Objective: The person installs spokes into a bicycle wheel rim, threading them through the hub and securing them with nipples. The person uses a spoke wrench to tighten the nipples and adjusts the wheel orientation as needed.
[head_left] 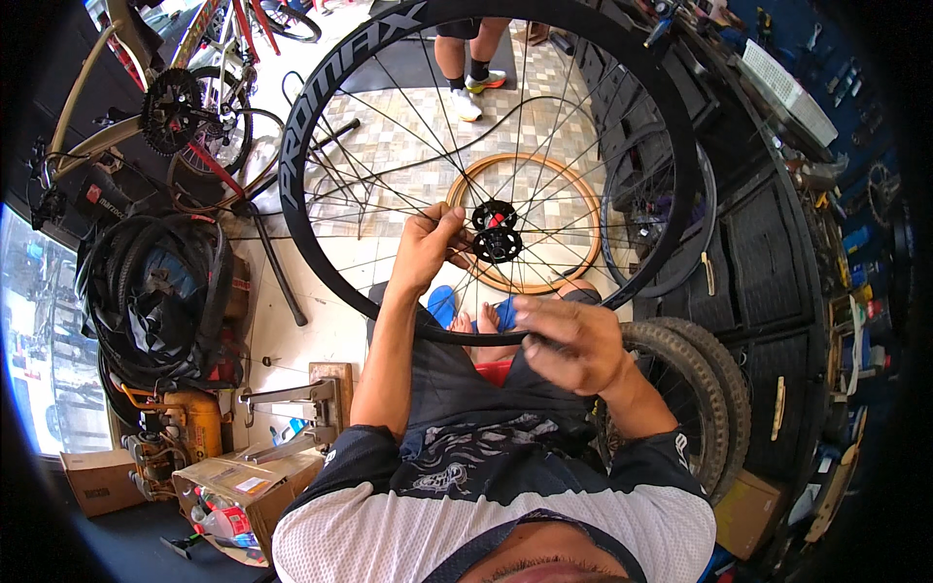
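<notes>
A black deep-rim bicycle wheel [686,165] stands tilted in front of me, its lower rim over my lap. Thin black spokes run from the rim to a black hub [496,245] with a red part in its middle. My left hand [431,245] is closed, pinching spokes just left of the hub; its fingertips are partly hidden. Beside the lower rim, on the right, hovers my right hand [575,348], fingers bent and smeared by motion. Whether it holds anything cannot be made out.
Behind the wheel, a tan-orange hoop [594,199] lies on the tiled floor. Bicycles [173,112] and a heap of black tyres [112,282] are at left. Knobby tyres [714,394] stand at right beside dark drawers [758,243]. A person's legs [454,60] show at the far side.
</notes>
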Demonstrator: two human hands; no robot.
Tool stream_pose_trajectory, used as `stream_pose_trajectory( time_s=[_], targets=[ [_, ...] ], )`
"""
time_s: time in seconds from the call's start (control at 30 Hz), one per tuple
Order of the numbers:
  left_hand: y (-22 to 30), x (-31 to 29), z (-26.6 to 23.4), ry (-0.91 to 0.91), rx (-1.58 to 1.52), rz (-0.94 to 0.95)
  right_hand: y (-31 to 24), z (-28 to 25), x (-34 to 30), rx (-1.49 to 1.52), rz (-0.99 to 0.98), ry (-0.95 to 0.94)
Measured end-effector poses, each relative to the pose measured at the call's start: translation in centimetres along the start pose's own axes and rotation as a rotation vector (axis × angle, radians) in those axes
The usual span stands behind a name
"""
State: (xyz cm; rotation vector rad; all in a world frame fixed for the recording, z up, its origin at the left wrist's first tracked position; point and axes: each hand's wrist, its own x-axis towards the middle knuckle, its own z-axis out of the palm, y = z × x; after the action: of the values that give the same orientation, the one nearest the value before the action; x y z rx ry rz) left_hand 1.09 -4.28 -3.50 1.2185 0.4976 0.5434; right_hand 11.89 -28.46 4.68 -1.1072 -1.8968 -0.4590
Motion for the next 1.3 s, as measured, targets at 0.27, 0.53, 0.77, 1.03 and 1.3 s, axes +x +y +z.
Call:
stream_pose_trajectory(
  time_s=[0.27, 0.53, 0.77, 1.03, 1.3],
  targets=[
    [0.2, -0.6, 0.4, 0.063, -0.017, 0.025, -0.6, 2.1, -1.8, -0.167, -0.017, -0.242],
    [0.6, -1.0, 0.7, 0.086, 0.03, 0.021, 1.3, 3.2, -1.1, -0.172, 0.022, -0.119],
    [0.5, -0.8, 0.6, 0.095, 0.054, 0.021, 1.6, 3.3, -1.2, -0.1, -0.001, -0.136],
    [0.1, -0.5, 0.5, 0.07, 0.086, 0.022, 2.6, 3.9, -1.1, -0.144, 0.21, -0.091],
    [0.5, -0.9, 0.6, 0.073, 0.099, 0.03, 3.7, 4.6, -0.1, -0.12, 0.319, -0.188]
  ],
)
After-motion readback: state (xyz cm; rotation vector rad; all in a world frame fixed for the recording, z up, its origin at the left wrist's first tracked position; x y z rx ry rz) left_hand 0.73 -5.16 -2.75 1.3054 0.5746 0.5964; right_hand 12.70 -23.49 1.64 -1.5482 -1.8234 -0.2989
